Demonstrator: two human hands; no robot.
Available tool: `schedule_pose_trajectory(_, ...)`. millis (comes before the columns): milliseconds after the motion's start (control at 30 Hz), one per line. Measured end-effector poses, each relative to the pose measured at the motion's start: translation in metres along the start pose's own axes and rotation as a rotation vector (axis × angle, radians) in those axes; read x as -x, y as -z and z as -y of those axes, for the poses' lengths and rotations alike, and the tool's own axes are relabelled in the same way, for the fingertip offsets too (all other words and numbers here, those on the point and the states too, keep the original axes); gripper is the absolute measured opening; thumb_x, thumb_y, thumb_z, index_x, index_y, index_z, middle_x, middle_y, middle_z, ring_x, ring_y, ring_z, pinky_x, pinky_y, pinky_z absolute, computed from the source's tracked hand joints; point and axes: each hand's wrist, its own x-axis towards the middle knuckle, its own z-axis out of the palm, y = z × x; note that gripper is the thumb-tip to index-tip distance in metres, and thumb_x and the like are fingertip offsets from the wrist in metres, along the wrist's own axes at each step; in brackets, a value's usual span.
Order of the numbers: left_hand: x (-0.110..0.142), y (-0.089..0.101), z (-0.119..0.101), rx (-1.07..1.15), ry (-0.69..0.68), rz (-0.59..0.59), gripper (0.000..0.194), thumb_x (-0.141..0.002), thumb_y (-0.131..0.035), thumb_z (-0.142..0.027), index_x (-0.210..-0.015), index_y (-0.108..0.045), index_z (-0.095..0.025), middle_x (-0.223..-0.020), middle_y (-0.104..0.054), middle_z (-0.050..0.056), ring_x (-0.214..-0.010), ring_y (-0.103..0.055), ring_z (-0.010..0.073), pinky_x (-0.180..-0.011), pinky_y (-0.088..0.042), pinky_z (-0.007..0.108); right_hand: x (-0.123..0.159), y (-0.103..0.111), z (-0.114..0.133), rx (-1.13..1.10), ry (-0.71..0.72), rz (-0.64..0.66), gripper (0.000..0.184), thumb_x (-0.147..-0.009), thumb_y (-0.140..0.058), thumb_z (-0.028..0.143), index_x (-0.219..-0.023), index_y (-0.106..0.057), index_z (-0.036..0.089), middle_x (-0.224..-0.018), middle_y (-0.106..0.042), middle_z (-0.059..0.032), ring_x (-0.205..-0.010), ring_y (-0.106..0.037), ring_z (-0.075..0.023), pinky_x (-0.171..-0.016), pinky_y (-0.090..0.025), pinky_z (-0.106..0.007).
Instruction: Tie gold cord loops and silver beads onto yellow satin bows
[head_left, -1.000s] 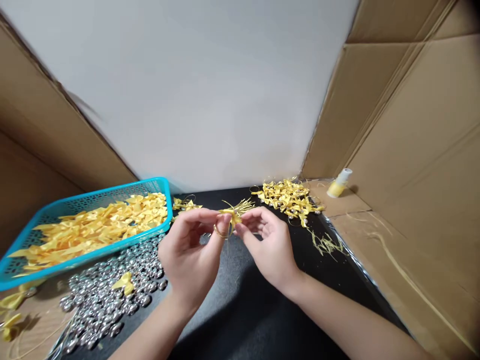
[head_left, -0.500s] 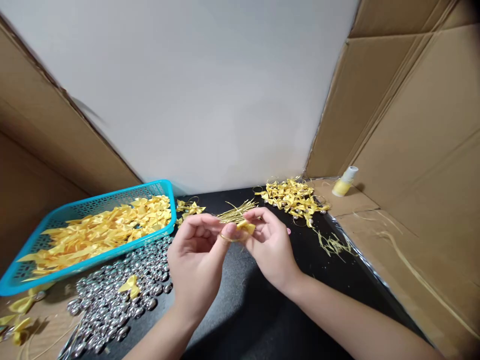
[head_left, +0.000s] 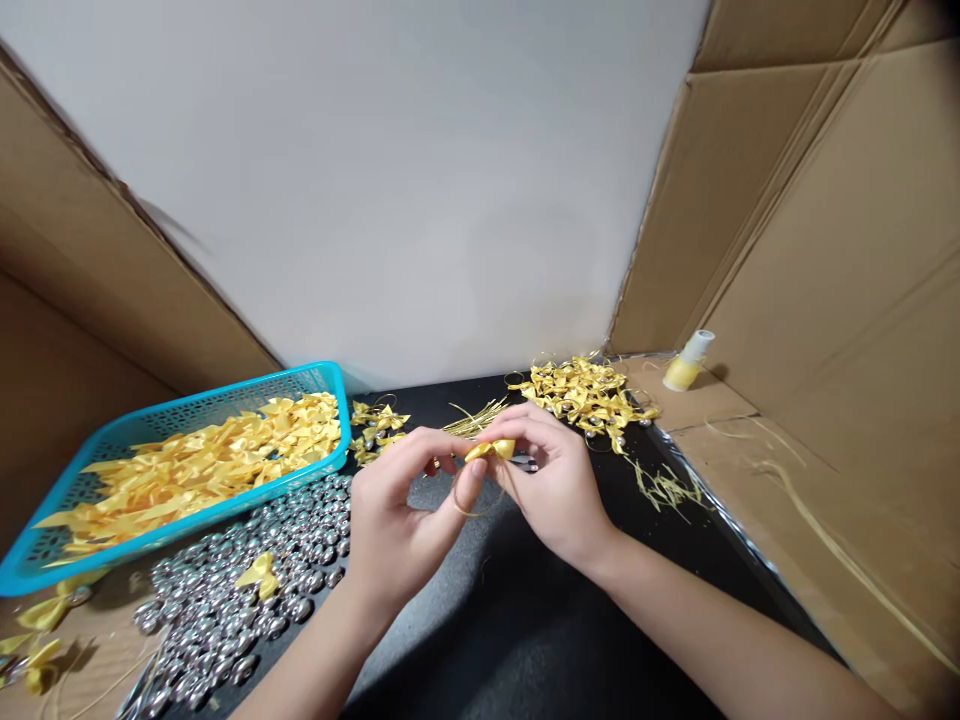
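Note:
Between my two hands is a small yellow ribbon bow [head_left: 501,449], pinched at the fingertips above the black work surface [head_left: 480,620]. My left hand [head_left: 409,515] has its thumb and index finger closed at the bow's left side. Its right side is gripped by the fingers of my right hand [head_left: 559,490]. A thin gold cord [head_left: 474,514] loops down from the bow past my left thumb. Fingers partly cover the bow's middle. Just behind the hands lies a bundle of gold cord pieces [head_left: 474,418].
A turquoise basket [head_left: 346,405] of yellow bows stands at left. Many silver beads [head_left: 217,585] lie in front of it. Finished-looking bows with cord loops [head_left: 589,395] are piled back right, near cord scraps [head_left: 667,487] and a small bottle [head_left: 686,365]. Cardboard walls [head_left: 840,250] flank the space.
Both hands have drawn closer together around the bow. The bow has turned and sits slightly higher, and the cord loop now hangs lower beside my left thumb.

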Motion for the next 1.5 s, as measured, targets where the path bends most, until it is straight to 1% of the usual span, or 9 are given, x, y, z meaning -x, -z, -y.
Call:
schedule_pose_trajectory(167,0.002,-0.002,-0.001,-0.05,0.003,-0.126,0.007,-0.084,-0.067,-0.018,-0.079,-0.063,-0.02,-0.071,-0.065,-0.002,-0.061,-0.055,0.0111,-0.058,-0.044,0.024,0.002,0.001,0.009,0.193,0.079,-0.056,0.017,-0.074,-0.072,0.019,-0.091,-0.066,0.021,-0.093,-0.063,-0.0039,-0.087,-0.06,-0.0177,-0.075,-0.05,-0.031)
schedule_pose_trajectory(300,0.003,-0.001,-0.002,-0.147,-0.072,-0.174,0.007,-0.083,-0.067,-0.015,-0.08,-0.063,-0.02,-0.071,-0.065,-0.002,-0.061,-0.056,0.0099,-0.058,-0.045,0.022,0.007,0.001,0.015,0.286,0.133,-0.087,0.018,-0.073,-0.069,0.019,-0.088,-0.06,0.019,-0.082,-0.061,-0.0024,-0.077,-0.057,-0.0173,-0.073,-0.048,-0.034)
schedule_pose_trajectory(533,0.004,-0.002,-0.003,-0.175,-0.103,-0.175,0.008,-0.082,-0.066,-0.016,-0.078,-0.061,-0.02,-0.07,-0.066,-0.001,-0.061,-0.059,0.012,-0.057,-0.047,0.024,0.006,0.001,0.013,0.131,0.019,-0.061,0.002,-0.082,-0.062,0.021,-0.081,-0.063,0.02,-0.079,-0.07,-0.0024,-0.074,-0.064,-0.0165,-0.071,-0.052,-0.032)
schedule_pose_trajectory(600,0.003,-0.003,-0.002,-0.129,-0.034,-0.175,0.007,-0.083,-0.065,-0.017,-0.077,-0.061,-0.02,-0.069,-0.065,-0.001,-0.06,-0.057,0.0118,-0.057,-0.046,0.023,0.004,0.002,0.014,0.074,-0.046,-0.037,0.005,-0.083,-0.062,0.022,-0.08,-0.064,0.019,-0.08,-0.07,-0.0028,-0.075,-0.065,-0.0166,-0.071,-0.052,-0.032)
schedule_pose_trajectory(700,0.0,-0.003,-0.002,0.068,0.179,-0.162,0.008,-0.083,-0.063,-0.023,-0.076,-0.062,-0.02,-0.067,-0.063,-0.001,-0.059,-0.056,0.0117,-0.055,-0.045,0.022,-0.002,0.005,0.017,-0.007,-0.17,0.024,0.006,-0.081,-0.063,0.024,-0.079,-0.064,0.019,-0.079,-0.069,-0.0025,-0.075,-0.064,-0.0158,-0.071,-0.052,-0.031)
schedule_pose_trajectory(833,-0.005,-0.002,-0.002,0.353,0.446,-0.067,0.016,-0.081,-0.064,-0.029,-0.069,-0.063,-0.018,-0.061,-0.061,-0.001,-0.058,-0.057,0.0116,-0.055,-0.047,0.021,-0.011,0.011,0.021,-0.247,-0.409,0.126,0.011,-0.071,-0.072,0.022,-0.075,-0.063,0.018,-0.073,-0.066,0.0002,-0.068,-0.061,-0.0123,-0.067,-0.05,-0.027)
schedule_pose_trajectory(967,-0.006,0.001,0.001,0.481,0.561,0.034,0.016,-0.08,-0.066,-0.03,-0.069,-0.066,-0.018,-0.061,-0.062,-0.001,-0.061,-0.058,0.011,-0.06,-0.048,0.02,-0.016,0.014,0.022,-0.415,-0.559,0.139,0.012,-0.064,-0.074,0.019,-0.071,-0.065,0.016,-0.066,-0.064,0.0021,-0.062,-0.058,-0.0095,-0.066,-0.05,-0.025)
schedule_pose_trajectory(1333,-0.005,0.009,-0.007,0.254,0.424,0.099,0.015,-0.08,-0.066,-0.028,-0.069,-0.066,-0.017,-0.062,-0.061,-0.002,-0.059,-0.052,0.0105,-0.054,-0.041,0.019,-0.014,0.014,0.028,-0.382,-0.609,0.129,0.012,-0.06,-0.075,0.012,-0.067,-0.066,0.015,-0.063,-0.064,0.0027,-0.061,-0.057,-0.0086,-0.065,-0.048,-0.024)
schedule_pose_trajectory(1500,-0.008,0.006,-0.011,0.359,0.432,0.084,0.018,-0.082,-0.063,-0.027,-0.066,-0.063,-0.018,-0.062,-0.06,-0.003,-0.06,-0.052,0.0087,-0.057,-0.042,0.016,-0.017,0.015,0.029,-0.433,-0.638,0.137,0.013,-0.059,-0.076,0.015,-0.066,-0.066,0.015,-0.065,-0.065,0.0013,-0.062,-0.057,-0.0093,-0.067,-0.048,-0.025)
